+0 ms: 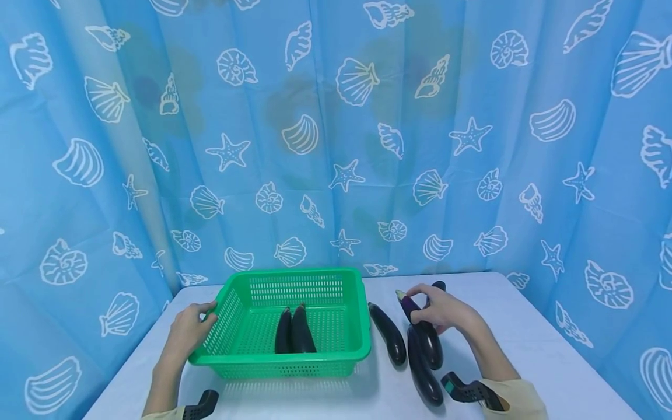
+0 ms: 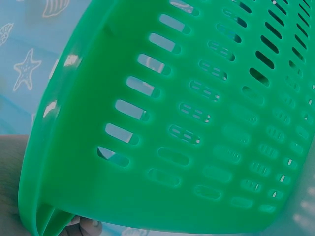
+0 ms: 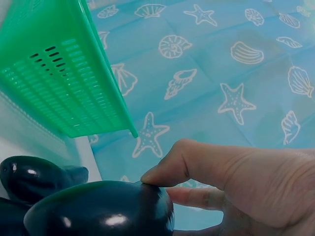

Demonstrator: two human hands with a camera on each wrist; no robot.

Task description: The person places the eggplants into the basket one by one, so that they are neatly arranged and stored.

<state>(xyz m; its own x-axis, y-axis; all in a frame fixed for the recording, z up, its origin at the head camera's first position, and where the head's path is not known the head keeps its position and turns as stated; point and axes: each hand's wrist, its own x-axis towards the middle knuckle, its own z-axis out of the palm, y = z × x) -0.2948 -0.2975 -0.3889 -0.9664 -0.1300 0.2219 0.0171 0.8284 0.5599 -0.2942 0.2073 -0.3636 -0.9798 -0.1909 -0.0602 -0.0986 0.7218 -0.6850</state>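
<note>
A green plastic basket (image 1: 294, 357) stands on the table with two dark eggplants (image 1: 303, 332) lying side by side inside. My left hand (image 1: 188, 329) grips its left rim, thumb and fingers about the edge; in the left wrist view only some fingertips (image 2: 88, 227) show below the rim. To the right of the basket, my right hand (image 1: 440, 308) pinches an eggplant (image 1: 431, 345) near its pale stem end. The right wrist view shows the thumb on the glossy skin of this eggplant (image 3: 106, 209).
One eggplant (image 1: 389, 335) lies between the basket and the held one. Another eggplant (image 1: 424, 373) lies in front, and a further eggplant (image 1: 440, 285) shows partly behind my right hand. A blue shell-print curtain (image 1: 336, 175) hangs along the back of the white table (image 1: 499, 286).
</note>
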